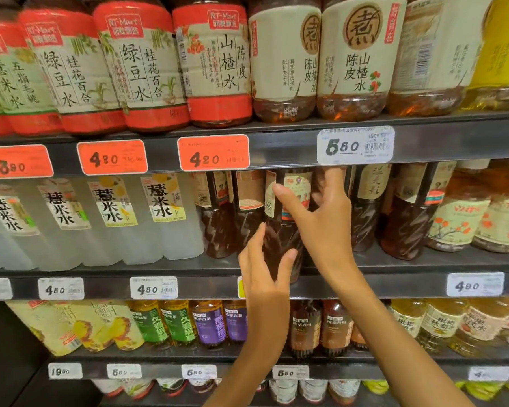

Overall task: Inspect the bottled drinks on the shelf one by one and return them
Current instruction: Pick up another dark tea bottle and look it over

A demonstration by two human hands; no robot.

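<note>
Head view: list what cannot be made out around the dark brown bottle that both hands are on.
- Dark brown plastic bottle: base hidden by the left hand; cap hidden behind the grey metal shelf edge above.
- Its label: partly covered by the right hand; print too small to read.
- Yellow price tag below: mostly covered by the left wrist.
- Right fingers: blurred, grip unclear.

Both hands reach a dark tea bottle [288,207] on the middle shelf [394,286]: right hand [321,212] around its label, left hand [265,262] cupping its base.
</note>
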